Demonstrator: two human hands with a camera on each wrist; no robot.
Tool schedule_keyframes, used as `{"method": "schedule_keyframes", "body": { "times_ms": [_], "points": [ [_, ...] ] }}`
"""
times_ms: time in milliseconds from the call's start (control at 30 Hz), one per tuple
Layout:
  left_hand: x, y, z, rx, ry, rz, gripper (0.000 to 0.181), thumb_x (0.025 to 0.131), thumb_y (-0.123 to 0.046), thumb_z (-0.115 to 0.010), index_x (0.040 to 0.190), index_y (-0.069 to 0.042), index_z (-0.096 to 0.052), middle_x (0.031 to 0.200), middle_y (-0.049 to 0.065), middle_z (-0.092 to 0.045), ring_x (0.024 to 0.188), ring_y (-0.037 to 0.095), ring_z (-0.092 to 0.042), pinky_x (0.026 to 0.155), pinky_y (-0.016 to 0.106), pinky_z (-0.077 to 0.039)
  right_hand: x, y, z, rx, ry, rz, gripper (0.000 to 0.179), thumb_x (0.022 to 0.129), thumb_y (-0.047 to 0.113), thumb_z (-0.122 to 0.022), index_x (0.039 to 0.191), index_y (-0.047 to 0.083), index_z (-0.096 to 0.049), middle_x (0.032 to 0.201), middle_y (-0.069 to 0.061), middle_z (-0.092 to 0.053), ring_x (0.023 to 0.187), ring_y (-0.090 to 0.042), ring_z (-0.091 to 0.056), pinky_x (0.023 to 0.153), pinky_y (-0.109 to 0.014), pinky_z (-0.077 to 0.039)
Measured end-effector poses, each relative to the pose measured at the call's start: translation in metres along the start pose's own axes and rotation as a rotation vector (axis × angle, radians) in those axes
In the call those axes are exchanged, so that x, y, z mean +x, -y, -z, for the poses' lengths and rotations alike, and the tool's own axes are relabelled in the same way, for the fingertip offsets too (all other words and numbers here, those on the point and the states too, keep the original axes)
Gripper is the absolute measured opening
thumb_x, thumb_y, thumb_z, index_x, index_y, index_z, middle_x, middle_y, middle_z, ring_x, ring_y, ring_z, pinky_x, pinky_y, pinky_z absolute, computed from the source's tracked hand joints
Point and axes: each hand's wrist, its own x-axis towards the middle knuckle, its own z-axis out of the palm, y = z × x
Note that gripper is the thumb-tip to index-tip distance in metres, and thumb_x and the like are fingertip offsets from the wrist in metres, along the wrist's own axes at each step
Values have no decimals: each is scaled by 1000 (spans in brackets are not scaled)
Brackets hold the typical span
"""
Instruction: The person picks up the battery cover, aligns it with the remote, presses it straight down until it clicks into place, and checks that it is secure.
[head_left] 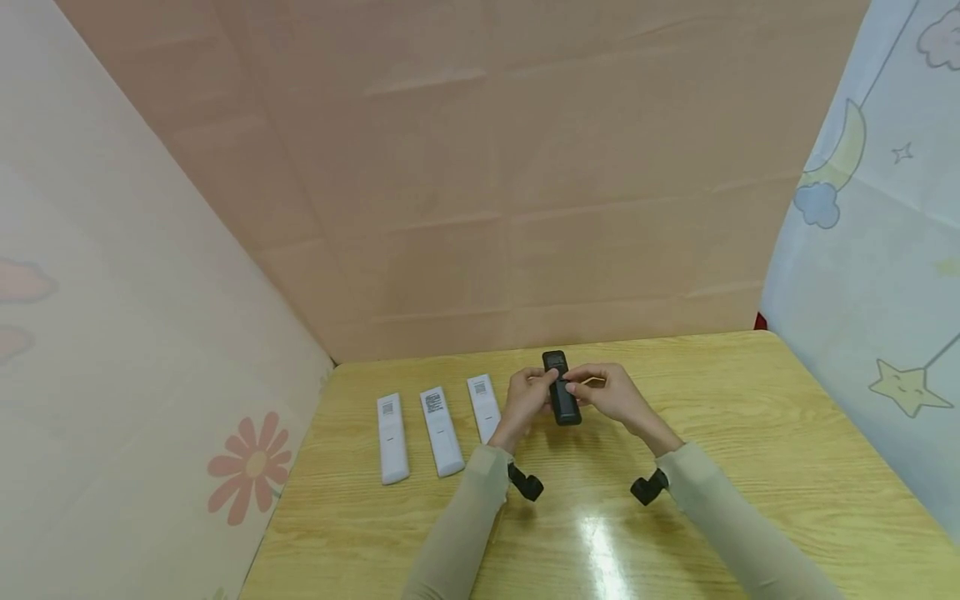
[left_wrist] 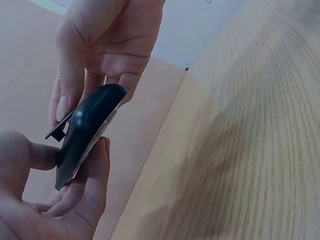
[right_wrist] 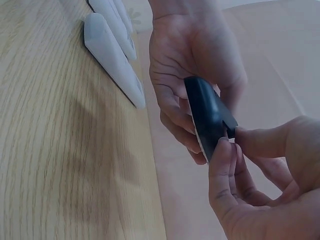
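A black remote control (head_left: pixel 566 408) is held above the table, its back facing up. My left hand (head_left: pixel 525 398) grips it from the left side, thumb on the back and fingers underneath. With thumb and fingers my right hand (head_left: pixel 613 393) pinches the battery cover (right_wrist: pixel 230 124). In the left wrist view the cover (left_wrist: pixel 57 131) stands tilted away from the remote's back at one end. The right fingertips (right_wrist: pixel 223 145) are right at the remote's edge. The battery compartment is hidden in both wrist views.
Three white remotes (head_left: pixel 392 442) (head_left: pixel 442 432) (head_left: pixel 483 407) lie side by side on the wooden table (head_left: pixel 735 417), left of the hands, with labels at their far ends. The left forearm partly covers the rightmost one. A tan sheet (head_left: pixel 525 208) hangs behind the table.
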Motion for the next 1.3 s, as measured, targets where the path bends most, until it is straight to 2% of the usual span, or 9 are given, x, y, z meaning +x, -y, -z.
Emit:
{"method": "schedule_keyframes", "body": {
  "times_ms": [300, 467, 700, 1000, 1300],
  "points": [
    [0, 0, 1, -16, 2, -20, 46, 104, -35, -72, 134, -1, -63, 110, 12, -77, 86, 22, -77, 79, 40, -66, 2, -7, -2, -42, -26, -16, 29, 105, 17, -71, 129, 1, -75, 135, -26, -69, 96, -23, -76, 83, -42, -65],
    [-2, 2, 0, -21, 0, -24, 44, 104, -34, -72, 132, -1, -64, 109, 12, -77, 85, 21, -77, 78, 39, -65, -2, -12, -5, -67, -33, 26, 32, 104, 20, -73, 130, 0, -75, 134, -27, -69, 94, -26, -76, 81, -48, -65],
    [-2, 4, 0, -33, 6, -47, 42, 105, -35, -71, 130, -2, -64, 107, 12, -78, 83, 20, -77, 74, 36, -65, -2, -16, -10, -145, -99, 62, 33, 99, 21, -78, 127, 4, -78, 120, -20, -74, 95, -29, -73, 72, -35, -63],
    [-1, 5, -1, -42, -4, -51, 36, 105, -31, -71, 126, -2, -65, 104, 13, -78, 81, 21, -78, 77, 41, -66, -2, -14, -14, -74, -126, -21, 39, 99, 21, -79, 132, 1, -72, 112, -19, -70, 95, -27, -75, 79, -49, -65],
    [-1, 5, -1, -76, 0, -63, 33, 104, -29, -72, 123, -3, -67, 104, 13, -79, 81, 22, -78, 77, 43, -67, -4, -14, -15, 19, -131, -80, 53, 98, 21, -80, 142, -4, -61, 115, -19, -65, 94, -23, -74, 80, -47, -65]
  ]
}}
